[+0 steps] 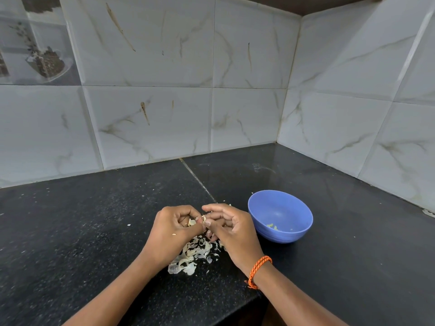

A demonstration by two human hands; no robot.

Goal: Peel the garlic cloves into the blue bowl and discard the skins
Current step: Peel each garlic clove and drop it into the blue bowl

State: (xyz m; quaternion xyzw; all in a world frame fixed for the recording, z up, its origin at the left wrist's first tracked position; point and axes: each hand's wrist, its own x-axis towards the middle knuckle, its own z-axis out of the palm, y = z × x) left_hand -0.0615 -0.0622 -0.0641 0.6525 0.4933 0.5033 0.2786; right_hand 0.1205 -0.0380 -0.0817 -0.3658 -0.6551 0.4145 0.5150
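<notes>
Left hand (175, 228) curled around a clove (192, 222), pinching it at about centre frame; only a pale sliver visible between the fingers (188, 211). Right hand (231, 228) at its 3 o'clock, thumb and forefinger nipping a tag of skin at the clove's tip, other fingers loosely bent. Skins (195, 252) heaped on the bench (82, 231) at 6 o'clock from the hands, near the bench's front edge. Bowl (280, 216) at 3 o'clock from the right hand, just beside it, holding a few pale bits.

Likely slips: skin tearing short if pulled too sharply, leaving scraps stuck on; clove squirting out of a tight pinch and skidding across the bench; loose flakes clinging to fingers and dropping into the bowl with the clove; right wrist nudging the pile over the front edge.
</notes>
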